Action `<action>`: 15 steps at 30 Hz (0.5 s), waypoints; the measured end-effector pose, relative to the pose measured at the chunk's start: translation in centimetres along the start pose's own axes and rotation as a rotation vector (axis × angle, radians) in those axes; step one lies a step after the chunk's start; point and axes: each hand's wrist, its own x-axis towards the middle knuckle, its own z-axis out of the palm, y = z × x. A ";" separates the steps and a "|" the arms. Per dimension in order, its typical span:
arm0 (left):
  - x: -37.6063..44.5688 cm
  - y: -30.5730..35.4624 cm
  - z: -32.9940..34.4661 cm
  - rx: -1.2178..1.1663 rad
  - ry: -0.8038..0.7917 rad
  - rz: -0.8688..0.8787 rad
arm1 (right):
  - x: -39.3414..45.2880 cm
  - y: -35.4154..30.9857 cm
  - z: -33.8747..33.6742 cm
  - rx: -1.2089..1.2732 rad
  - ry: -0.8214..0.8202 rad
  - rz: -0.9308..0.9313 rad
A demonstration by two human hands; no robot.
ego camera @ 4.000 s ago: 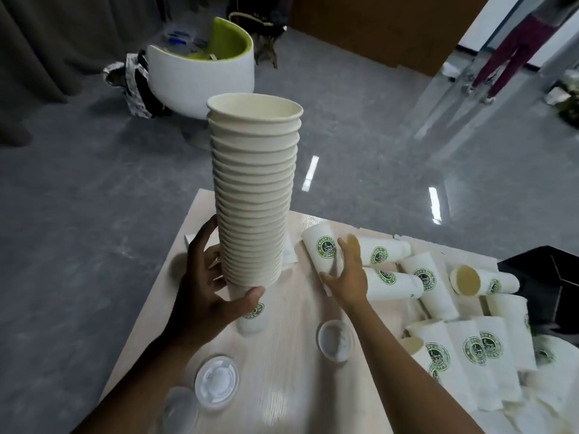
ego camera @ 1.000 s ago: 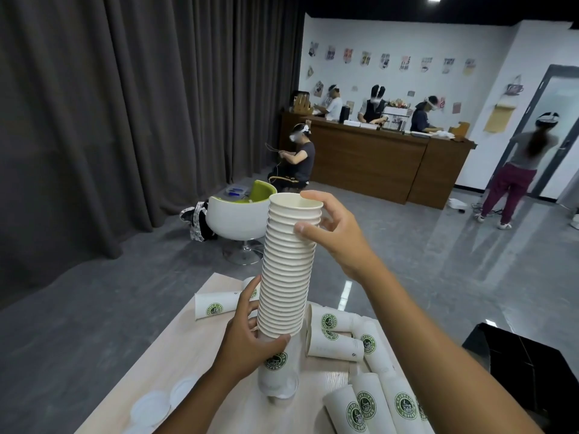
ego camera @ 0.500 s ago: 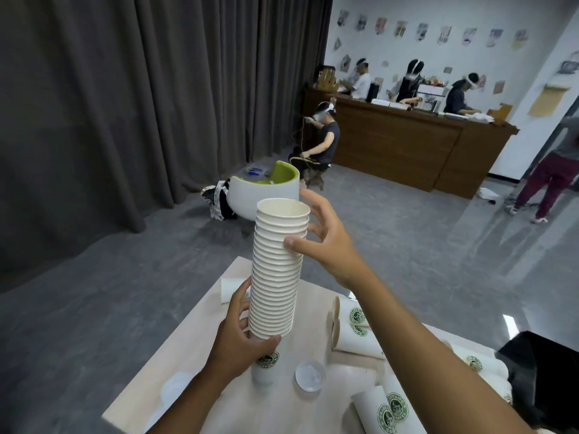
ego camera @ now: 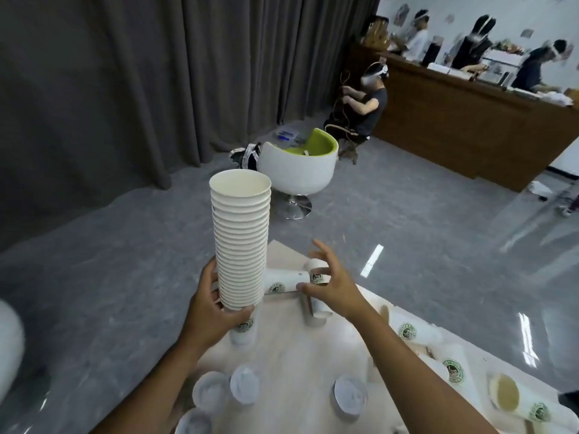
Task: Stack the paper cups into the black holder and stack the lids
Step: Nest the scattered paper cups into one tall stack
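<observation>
- The tall nested stack of white paper cups (ego camera: 241, 239) stands upright at the centre of the frame, its bottom cup resting on the pale wooden table (ego camera: 294, 355).
- The left hand (ego camera: 210, 311) wraps the stack near its base, thumb curled round the front and fingers behind it.
- The right hand (ego camera: 332, 285), right of the stack, has its fingers spread apart and slightly bent around a single white paper cup with a green logo (ego camera: 316, 274); whether they grip it is unclear because of blur.
- Another logo cup (ego camera: 280, 283) lies on its side between the stack and the right hand.
- More logo cups (ego camera: 451, 368) lie on their sides at the lower right.
- Round translucent plastic lids (ego camera: 244, 385) lie flat along the bottom of the frame.
- The top cup of the stack is open-mouthed.
- Beyond the table are a grey floor (ego camera: 125, 261), dark grey curtains (ego camera: 141, 73) at the upper left, a white and green tub chair (ego camera: 297, 167), and a brown counter (ego camera: 470, 120) at the upper right with people behind it.
</observation>
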 end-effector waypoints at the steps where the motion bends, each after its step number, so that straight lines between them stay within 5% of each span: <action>1: 1.0 -0.5 -0.5 0.016 -0.001 0.000 | 1.0 0.8 0.7 -0.015 -0.017 0.019; 15: 11.9 -5.4 -4.8 0.097 0.014 -0.037 | 13.0 10.0 6.9 -0.337 -0.169 0.031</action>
